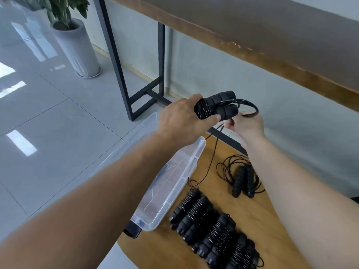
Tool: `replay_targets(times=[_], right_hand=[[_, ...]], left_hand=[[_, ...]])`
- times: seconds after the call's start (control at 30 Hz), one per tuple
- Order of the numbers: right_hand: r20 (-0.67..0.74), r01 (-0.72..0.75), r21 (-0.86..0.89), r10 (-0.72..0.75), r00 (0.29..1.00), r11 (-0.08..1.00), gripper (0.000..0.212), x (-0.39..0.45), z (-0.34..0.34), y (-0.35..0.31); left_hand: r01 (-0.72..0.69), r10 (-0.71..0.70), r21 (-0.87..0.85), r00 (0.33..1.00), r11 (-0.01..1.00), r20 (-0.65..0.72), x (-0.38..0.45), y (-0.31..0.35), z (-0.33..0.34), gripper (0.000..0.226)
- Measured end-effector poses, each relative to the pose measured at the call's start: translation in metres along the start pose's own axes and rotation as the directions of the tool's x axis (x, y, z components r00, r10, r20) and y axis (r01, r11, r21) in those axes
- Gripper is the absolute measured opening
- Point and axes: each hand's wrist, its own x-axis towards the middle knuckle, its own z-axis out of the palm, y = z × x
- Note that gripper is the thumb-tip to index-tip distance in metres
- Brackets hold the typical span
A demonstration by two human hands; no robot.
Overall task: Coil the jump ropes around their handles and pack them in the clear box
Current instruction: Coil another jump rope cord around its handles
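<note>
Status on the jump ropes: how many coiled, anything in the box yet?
Done: about four coiled ropes lie in a row on the wooden table. In hand: the left hand grips a pair of handles while the right hand feeds the cord. Left: one loose rope uncoiled; the clear box looks empty.

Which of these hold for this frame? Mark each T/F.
1. The left hand grips a pair of black handles. True.
2. The clear box already holds several coiled ropes. False: no ropes show inside it; the coiled bundles lie on the wooden table beside it.
3. The right hand pinches the cord near the handles. True.
4. Every rope on the table is coiled. False: one loose rope lies uncoiled, its cord spread around its handles.
5. The box stands on the floor. False: it rests at the table's left edge.
</note>
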Motion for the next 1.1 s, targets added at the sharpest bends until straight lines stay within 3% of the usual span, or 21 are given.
replay_targets(times=[0.17,0.27,0.4,0.6,0.77,0.97,1.1], right_hand=[[-0.003,-0.020,-0.157,0.020,1.000,0.987,0.013,0.018,0.010,-0.004],[-0.045,-0.021,-0.053,0.019,0.999,0.998,0.009,0.017,0.008,-0.014],[0.047,-0.038,0.104,0.033,0.998,0.994,0.012,0.008,-0.004,-0.037],[0.059,0.057,-0.331,-0.039,0.997,0.942,0.027,-0.005,-0.050,-0.051],[0.103,-0.020,-0.546,0.090,0.991,0.838,0.034,-0.018,-0.100,-0.038],[0.028,-0.032,-0.672,0.068,0.997,0.740,0.032,-0.054,-0.161,-0.038],[-0.014,0.012,-0.594,-0.025,1.000,0.805,0.015,-0.086,-0.201,-0.043]], left_hand=[[0.026,-0.026,-0.016,0.999,1.000,0.044,0.005,-0.010,0.007,0.045],[0.017,-0.017,-0.006,0.998,1.000,0.064,0.008,-0.010,0.008,0.046],[-0.013,0.013,-0.001,0.996,1.000,0.086,0.011,-0.004,0.006,0.047],[-0.098,0.093,0.031,0.985,0.995,0.143,0.014,0.018,0.008,0.052],[-0.182,0.171,0.037,0.965,0.983,0.201,0.013,0.042,0.011,0.059],[-0.303,0.290,0.007,0.917,0.953,0.273,0.004,0.078,0.013,0.055],[-0.394,0.373,-0.007,0.865,0.919,0.335,-0.006,0.104,0.022,0.059]])
